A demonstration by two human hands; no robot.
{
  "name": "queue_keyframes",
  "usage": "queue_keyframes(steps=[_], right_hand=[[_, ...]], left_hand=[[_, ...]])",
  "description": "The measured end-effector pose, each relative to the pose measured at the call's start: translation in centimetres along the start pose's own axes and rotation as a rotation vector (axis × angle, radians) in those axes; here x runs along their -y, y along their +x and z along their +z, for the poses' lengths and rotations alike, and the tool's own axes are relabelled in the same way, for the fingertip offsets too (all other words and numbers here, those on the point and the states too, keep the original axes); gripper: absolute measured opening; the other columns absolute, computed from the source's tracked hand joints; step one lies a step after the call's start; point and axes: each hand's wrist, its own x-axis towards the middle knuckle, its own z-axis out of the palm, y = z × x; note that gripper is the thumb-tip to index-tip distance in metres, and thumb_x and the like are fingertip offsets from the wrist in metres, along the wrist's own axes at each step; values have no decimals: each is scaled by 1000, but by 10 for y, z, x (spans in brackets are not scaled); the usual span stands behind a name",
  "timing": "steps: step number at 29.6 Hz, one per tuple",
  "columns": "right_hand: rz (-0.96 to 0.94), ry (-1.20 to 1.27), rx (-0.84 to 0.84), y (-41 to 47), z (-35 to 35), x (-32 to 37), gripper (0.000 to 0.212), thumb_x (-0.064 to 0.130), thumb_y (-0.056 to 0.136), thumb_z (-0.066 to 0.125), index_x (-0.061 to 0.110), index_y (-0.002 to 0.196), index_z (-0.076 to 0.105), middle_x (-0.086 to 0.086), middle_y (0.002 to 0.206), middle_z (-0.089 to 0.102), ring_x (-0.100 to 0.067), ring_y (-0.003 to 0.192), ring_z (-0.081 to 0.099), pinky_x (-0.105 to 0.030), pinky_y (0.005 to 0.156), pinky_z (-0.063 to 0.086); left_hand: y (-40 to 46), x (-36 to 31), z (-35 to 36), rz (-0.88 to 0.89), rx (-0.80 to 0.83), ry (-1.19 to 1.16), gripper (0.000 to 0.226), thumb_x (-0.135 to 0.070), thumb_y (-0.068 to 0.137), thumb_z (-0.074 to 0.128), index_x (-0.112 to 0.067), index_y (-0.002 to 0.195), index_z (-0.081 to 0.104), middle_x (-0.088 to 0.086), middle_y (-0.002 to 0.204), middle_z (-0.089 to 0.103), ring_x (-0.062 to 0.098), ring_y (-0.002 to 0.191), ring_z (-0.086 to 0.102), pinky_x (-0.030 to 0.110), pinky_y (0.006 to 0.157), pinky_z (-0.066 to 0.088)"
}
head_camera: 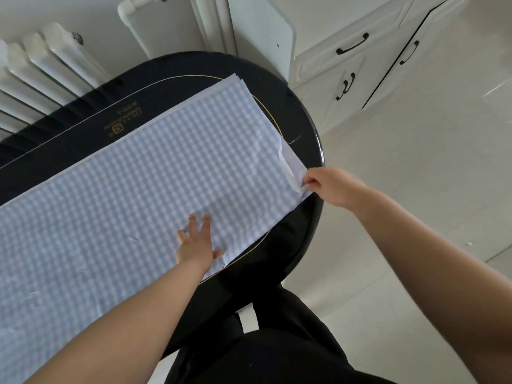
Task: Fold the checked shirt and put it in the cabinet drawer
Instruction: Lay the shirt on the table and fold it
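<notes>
Lying flat along the table (293,112), the checked shirt (144,173) had the left hand (195,243) spread open upon it, the right hand (331,187) pinching its far corner

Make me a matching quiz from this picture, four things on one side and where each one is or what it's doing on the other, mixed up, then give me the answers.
Things:
1. left hand
2. right hand
3. shirt
4. cabinet

Places or states:
A. pinching a corner of the cloth at the table's edge
B. spread out along the dark table
C. pressed flat, fingers spread, on the cloth
D. standing on the floor beyond the table, doors and drawers shut

Pairs: 1-C, 2-A, 3-B, 4-D
</notes>
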Motion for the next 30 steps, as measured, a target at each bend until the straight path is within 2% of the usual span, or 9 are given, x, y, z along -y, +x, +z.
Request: queue_keyframes(steps=[2,4,9,11,14,17,20,26,30], right_hand=[[44,58,67,6,0,-13,24,18,91,45,33,74,52,13,79,55,-20,83,53,-28,67,37],[60,47,32,9,8,-14,21,20,90,42,31,72,48,13,77,53,-22,80,54,-28,61,37],[-91,-26,-345,-8,33,1,15,22,97,43,16,106,53,7,96,60,-25,68,55,-28,55,40],[-227,-69,-457,-18,45,3,16,17,95,44,14,109,51,4,100,67,-27,59,60,-24,45,35],[-299,-216,-512,-26,58,2,18,23,89,44,13,101,53,-2,83,68,-27,45,57,-20,38,28],[-39,-272,-329,-21,65,-3,21,31,95,48,11,97,46,-2,77,55,-29,57,58,-26,42,31],[272,-166,-168,-9,67,-7,28,36,96,47,10,96,37,-5,76,52,-30,64,56,-27,45,30],[381,8,-351,-5,85,-5,25,31,99,43,6,96,44,-11,80,61,-31,65,53,-31,52,37],[530,491,-467,-11,94,1,21,29,100,36,12,104,47,-1,86,55,-28,81,54,-32,64,37]], left_hand=[[0,-2,-1,-16,9,5,99,-45,89,60,-32,149,-18,2,158,-23,37,140,12,37,85,54],[0,-4,-1,-35,19,22,100,-44,89,60,-32,148,-19,2,157,-25,36,140,12,36,86,53],[-1,-4,-4,-39,28,21,101,-42,89,61,-32,148,-21,1,157,-28,37,143,7,35,83,53],[-3,-3,-4,-27,24,31,101,-43,89,60,-32,148,-20,2,157,-27,37,142,9,35,81,54],[-2,-2,-5,-21,19,37,101,-44,89,60,-31,149,-19,2,157,-26,37,142,10,33,79,54],[-2,-4,-7,-29,28,36,101,-43,88,61,-31,149,-18,3,157,-25,36,141,10,32,79,52],[-4,-5,-7,-34,31,55,102,-43,89,60,-30,148,-21,4,157,-26,37,141,10,31,78,52],[-5,-6,-10,-39,42,58,102,-42,90,59,-29,147,-24,5,157,-28,36,142,10,32,84,53],[-5,-5,-10,-38,47,54,102,-42,91,59,-29,147,-25,5,156,-29,36,142,9,31,83,53]])
